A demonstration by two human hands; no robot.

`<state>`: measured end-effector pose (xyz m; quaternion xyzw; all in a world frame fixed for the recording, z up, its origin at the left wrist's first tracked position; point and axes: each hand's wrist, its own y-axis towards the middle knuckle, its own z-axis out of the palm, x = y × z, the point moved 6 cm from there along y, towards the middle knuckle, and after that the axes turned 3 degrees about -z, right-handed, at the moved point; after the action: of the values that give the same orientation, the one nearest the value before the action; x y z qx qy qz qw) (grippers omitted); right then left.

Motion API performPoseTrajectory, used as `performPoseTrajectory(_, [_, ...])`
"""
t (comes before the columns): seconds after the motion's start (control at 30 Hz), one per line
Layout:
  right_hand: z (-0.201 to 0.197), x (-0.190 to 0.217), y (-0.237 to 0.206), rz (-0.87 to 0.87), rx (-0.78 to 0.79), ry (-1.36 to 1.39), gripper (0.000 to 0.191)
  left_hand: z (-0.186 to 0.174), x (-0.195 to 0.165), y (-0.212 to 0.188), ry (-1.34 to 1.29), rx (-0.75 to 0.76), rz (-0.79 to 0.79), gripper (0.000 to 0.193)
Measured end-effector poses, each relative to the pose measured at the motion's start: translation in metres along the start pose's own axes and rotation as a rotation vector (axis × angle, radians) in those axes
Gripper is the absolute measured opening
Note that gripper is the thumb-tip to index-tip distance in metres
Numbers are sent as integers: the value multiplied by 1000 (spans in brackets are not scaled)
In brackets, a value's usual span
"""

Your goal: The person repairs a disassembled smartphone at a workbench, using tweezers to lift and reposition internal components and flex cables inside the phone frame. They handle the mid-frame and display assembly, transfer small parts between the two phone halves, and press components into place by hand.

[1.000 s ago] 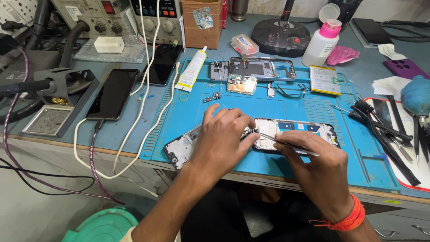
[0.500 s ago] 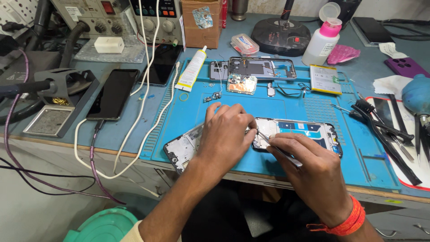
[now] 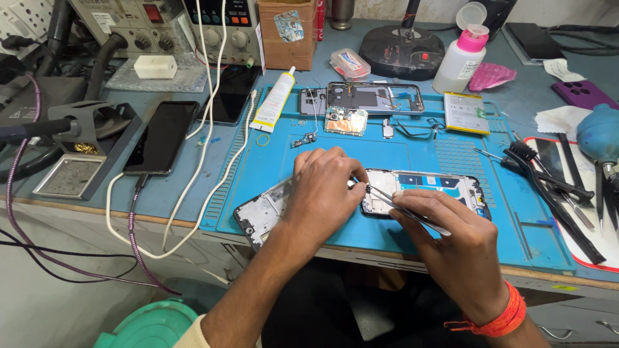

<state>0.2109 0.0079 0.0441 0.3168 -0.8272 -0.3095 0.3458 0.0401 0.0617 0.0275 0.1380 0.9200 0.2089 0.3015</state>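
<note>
A: So, where does the opened phone [image 3: 422, 190] lie?

B: On the blue mat [image 3: 361, 148] near the front edge of the desk [image 3: 84, 212], its inner side up. Its left end sits under the fingertips of both hands; the rest runs off to the right.

A: And the fingers?

B: The left hand [image 3: 322, 193] lies palm down over the left end, fingers curled and pressed close together on the frame. Under its wrist lies a second, pale phone frame [image 3: 261, 212]. The right hand [image 3: 451, 248] pinches silver tweezers [image 3: 403, 207] between thumb and forefinger, the other fingers folded in. The tips of the tweezers touch the phone at its left end, just beside the left fingertips. What the tips grip, I cannot tell.

A: Which way does the phone point?

B: Its long axis runs left to right, roughly along the desk's front edge. Farther back on the mat lie another frame [image 3: 374, 98], a small circuit board [image 3: 346, 120], a battery [image 3: 465, 112] and a glue tube [image 3: 274, 101].
</note>
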Motion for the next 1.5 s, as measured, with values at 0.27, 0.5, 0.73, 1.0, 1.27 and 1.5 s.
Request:
performPoseTrajectory(0.27, [-3, 1, 0, 12, 7, 12, 21, 2, 0, 1, 0, 9, -35, 14])
performPoseTrajectory(0.5, [-15, 0, -6, 22, -67, -53, 19, 6, 2, 4, 2, 13, -69, 18])
performPoseTrajectory(0.73, [-14, -8, -12, 36, -124, -1, 21, 9, 3, 8, 1, 31, -104, 22])
performPoseTrajectory(1.0, [-16, -22, -23, 104, -215, 225, 21, -31, 8, -3, -119, -91, -4, 22])
performPoseTrajectory(1.27, [-14, -23, -24, 110, -197, 229, 23, -84, 38, -62, 73, -83, -149, 76])
performPoseTrajectory(1.5, [-13, -22, -23, 108, -190, 236, 23, -85, 42, -103, 161, -55, -118, 110])
